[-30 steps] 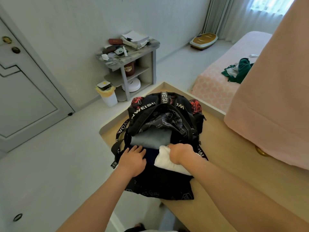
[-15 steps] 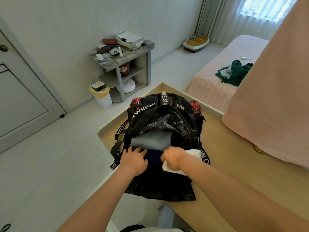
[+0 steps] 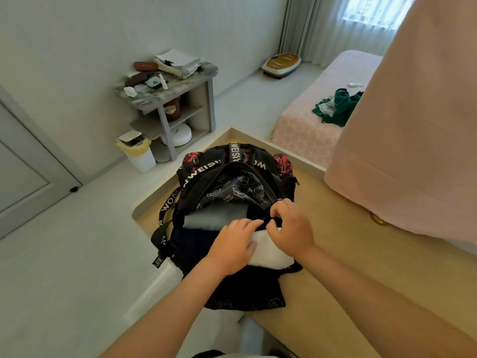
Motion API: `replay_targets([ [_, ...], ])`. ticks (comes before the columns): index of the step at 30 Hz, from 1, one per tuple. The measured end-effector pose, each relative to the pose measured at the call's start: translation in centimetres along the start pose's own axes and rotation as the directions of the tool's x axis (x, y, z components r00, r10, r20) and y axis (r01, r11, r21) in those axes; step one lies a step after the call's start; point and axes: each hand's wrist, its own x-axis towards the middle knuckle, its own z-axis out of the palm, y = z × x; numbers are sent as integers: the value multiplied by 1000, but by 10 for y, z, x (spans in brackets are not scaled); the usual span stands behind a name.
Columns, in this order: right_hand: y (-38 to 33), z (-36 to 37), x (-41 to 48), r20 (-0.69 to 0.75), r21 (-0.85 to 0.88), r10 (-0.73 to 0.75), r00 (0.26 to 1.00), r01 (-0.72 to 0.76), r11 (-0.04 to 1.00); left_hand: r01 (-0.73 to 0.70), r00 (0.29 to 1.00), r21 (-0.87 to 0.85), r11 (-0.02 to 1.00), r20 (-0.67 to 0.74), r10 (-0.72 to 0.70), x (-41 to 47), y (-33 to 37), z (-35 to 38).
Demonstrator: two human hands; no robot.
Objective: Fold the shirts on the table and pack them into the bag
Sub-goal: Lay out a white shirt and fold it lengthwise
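1. The left hand lies flat with its fingers straight and close together. It presses on the left end of the folded white shirt at the mouth of the bag.
2. The right hand is curled, and its fingertips pinch the black edge of the bag's opening just above the white shirt, on the right side.
3. The white shirt sits half inside the opening, at its near right. A dark blue shirt lies just left of it, and a grey shirt lies farther in.
4. The bag is black with white-lettered straps. It stands open on the near left corner of the wooden table, and its front flap hangs toward the near edge.
5. A pink cloth hangs over the table's right side.
6. Far right is a bed with green clothes on it.
7. Far left, a cluttered side shelf stands against the wall, with a waste bin beside it.
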Motion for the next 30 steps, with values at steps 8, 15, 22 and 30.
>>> replay_targets([
  [8, 12, -5, -34, 568, 115, 724, 392, -908, 402, 64, 996, 176, 982, 53, -74, 27, 22, 22],
  [15, 24, -11, -50, 664, 405, 680, 311, -914, 22, -265, 952, 281, 922, 226, 205, 35, 42, 42],
  [22, 45, 6, -101, 510, 182, 128, 851, -252, 951, -238, 961, 164, 957, 184, 207, 44, 31, 22],
  [30, 40, 18, -79, 676, -149, 62, 734, 54, 987, -294, 948, 260, 920, 202, 246, 33, 23, 19],
])
